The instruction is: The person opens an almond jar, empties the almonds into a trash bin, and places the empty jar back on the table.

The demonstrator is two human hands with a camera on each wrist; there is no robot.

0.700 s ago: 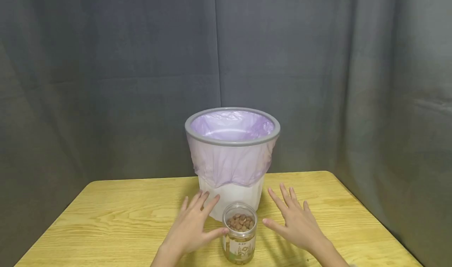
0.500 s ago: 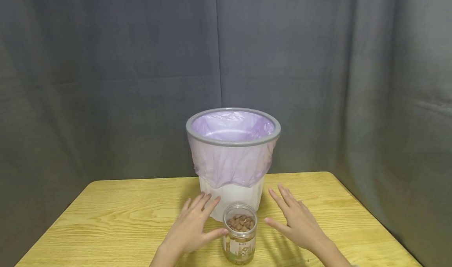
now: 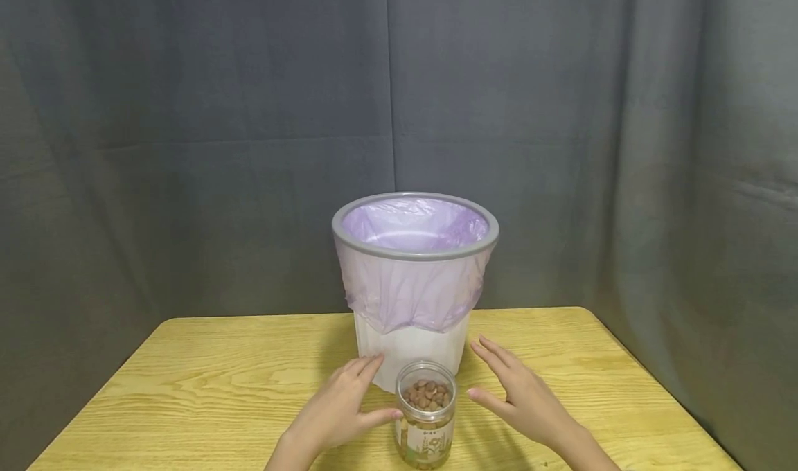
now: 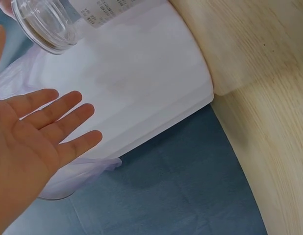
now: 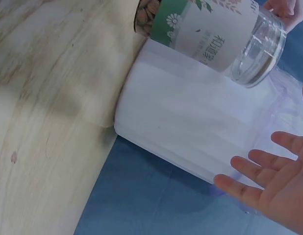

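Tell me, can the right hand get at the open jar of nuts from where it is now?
Probably yes. The right hand is open beside the jar, palm toward it, with only bare table between. The bin stands behind, and the left hand is on the far side, thumb near the glass.

The head view looks forward and slightly down from the near edge of the light wooden table (image 3: 206, 381), squarely facing the white waste bin with a purple plastic liner (image 3: 414, 277), at middle range. Each wrist view sits close beside that bin (image 4: 141, 83) (image 5: 190, 127), rolled sideways. All three share the bin and the clear lidless jar of brown nuts (image 3: 426, 415) (image 4: 46, 22) (image 5: 215, 34).
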